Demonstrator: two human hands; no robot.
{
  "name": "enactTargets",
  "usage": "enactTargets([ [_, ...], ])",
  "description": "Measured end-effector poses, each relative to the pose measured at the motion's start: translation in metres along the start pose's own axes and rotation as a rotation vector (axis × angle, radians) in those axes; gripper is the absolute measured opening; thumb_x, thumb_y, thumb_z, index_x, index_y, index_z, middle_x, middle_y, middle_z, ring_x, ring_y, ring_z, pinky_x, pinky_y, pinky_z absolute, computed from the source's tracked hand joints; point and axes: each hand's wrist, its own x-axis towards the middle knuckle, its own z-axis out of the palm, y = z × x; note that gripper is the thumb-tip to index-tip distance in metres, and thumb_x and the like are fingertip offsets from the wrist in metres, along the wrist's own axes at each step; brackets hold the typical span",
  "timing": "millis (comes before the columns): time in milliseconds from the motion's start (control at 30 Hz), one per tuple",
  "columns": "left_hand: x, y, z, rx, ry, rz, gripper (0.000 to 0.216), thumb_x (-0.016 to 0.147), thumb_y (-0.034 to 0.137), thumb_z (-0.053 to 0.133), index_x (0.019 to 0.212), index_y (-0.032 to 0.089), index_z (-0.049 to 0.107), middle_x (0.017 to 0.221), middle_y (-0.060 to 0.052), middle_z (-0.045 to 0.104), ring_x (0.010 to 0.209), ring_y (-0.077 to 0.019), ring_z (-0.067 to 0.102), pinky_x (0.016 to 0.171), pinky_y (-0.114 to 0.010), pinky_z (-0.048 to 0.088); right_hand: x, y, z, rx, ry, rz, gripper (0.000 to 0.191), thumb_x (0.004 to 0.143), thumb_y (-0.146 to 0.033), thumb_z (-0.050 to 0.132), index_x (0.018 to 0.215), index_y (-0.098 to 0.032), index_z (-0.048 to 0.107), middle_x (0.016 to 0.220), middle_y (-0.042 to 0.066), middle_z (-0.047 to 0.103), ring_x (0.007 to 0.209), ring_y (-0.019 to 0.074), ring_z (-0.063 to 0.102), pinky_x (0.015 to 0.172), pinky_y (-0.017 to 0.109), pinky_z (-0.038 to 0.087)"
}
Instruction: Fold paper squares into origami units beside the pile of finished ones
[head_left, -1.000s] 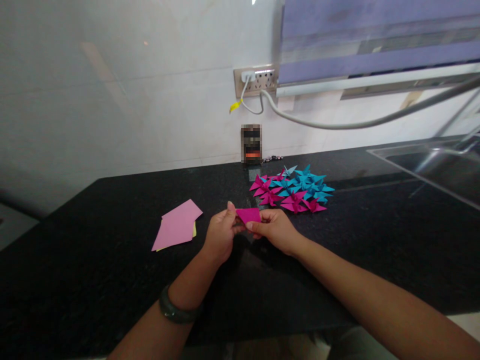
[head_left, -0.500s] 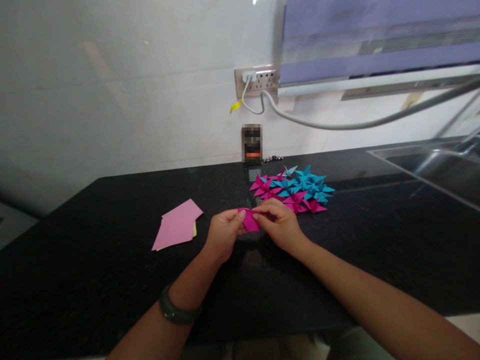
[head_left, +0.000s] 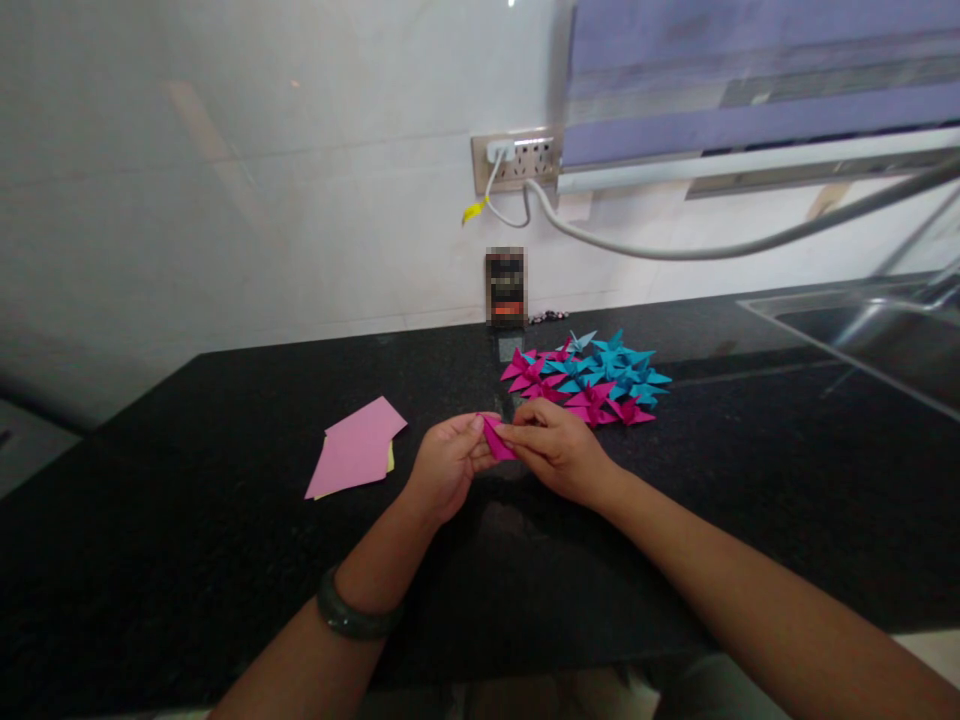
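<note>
Between my two hands is a small folded piece of magenta origami paper [head_left: 496, 440], held above the dark counter. My left hand [head_left: 448, 462] pinches its left edge, thumb on top and fingers beneath. On the right side, my right hand [head_left: 559, 447] is closed on the same paper, its fingers covering part of it. Just beyond my right hand lies a cluster of folded paper cranes, some blue [head_left: 615, 368] and some magenta [head_left: 592, 400], with one paler crane [head_left: 579, 342] at the back.
Pink paper sheets [head_left: 356, 445] lie to the left, with a yellow edge showing beneath. A phone-like object [head_left: 507, 288], blurred, leans against the wall beside a beaded string [head_left: 548, 317]. A sink [head_left: 862, 335] is at the right. A cable [head_left: 660, 250] runs below the socket [head_left: 517, 160].
The magenta paper now shows a narrower, more triangular face. My right hand's fingers have shifted slightly left across it, while my left hand keeps its hold.
</note>
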Motion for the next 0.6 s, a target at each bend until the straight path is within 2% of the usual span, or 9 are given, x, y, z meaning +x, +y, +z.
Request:
enactTargets([
  [267,-0.0011,-0.0012,0.0027,0.065,0.037,0.006,0.027,0.061,0.031,0.071,0.075,0.009,0.063,0.06,-0.002,0.064,0.052,-0.0095,0.058,0.054,-0.022,0.049,0.0011,-0.0017,-0.001,0.098,-0.052,0.003,0.021,0.081,-0.02,0.047,0.09,-0.021,0.066,0.083,0.006,0.054,0.074,0.0132,0.05,0.064,0.025,0.042],
  [333,-0.0006,-0.0023,0.0025,0.093,0.051,0.021,0.026,0.06,0.03,0.071,0.074,0.009,0.063,0.059,-0.002,0.064,0.052,-0.0092,0.057,0.053,-0.022,0.049,0.0023,-0.0038,0.0,0.158,-0.043,0.028,0.018,0.08,-0.02,0.048,0.083,-0.019,0.066,0.082,0.006,0.054,0.075,0.0133,0.051,0.065,0.026,0.042],
  [433,0.0002,-0.0044,0.0023,0.133,0.092,0.069,0.025,0.06,0.03,0.071,0.074,0.009,0.064,0.058,-0.001,0.063,0.051,-0.009,0.057,0.053,-0.022,0.049,0.0048,-0.0069,0.0024,0.273,0.051,0.198,0.014,0.078,-0.022,0.051,0.068,-0.017,0.06,0.074,0.004,0.054,0.071,0.0125,0.051,0.063,0.025,0.043],
  [500,0.0004,-0.0054,0.0024,0.159,0.11,0.095,0.025,0.061,0.03,0.07,0.074,0.01,0.065,0.06,-0.002,0.064,0.053,-0.0093,0.057,0.054,-0.022,0.049,0.006,-0.0084,0.0043,0.311,0.106,0.377,0.01,0.075,-0.025,0.056,0.07,-0.017,0.057,0.072,0.002,0.054,0.066,0.0117,0.051,0.058,0.023,0.041],
  [600,0.0004,-0.0061,0.0027,0.202,0.109,0.127,0.025,0.062,0.032,0.069,0.074,0.011,0.066,0.065,-0.003,0.065,0.059,-0.0113,0.059,0.059,-0.024,0.049,0.0062,-0.0096,0.0075,0.379,0.035,0.579,0.021,0.07,-0.033,0.061,0.08,-0.016,0.057,0.071,0.001,0.057,0.061,0.0101,0.049,0.053,0.021,0.039],
])
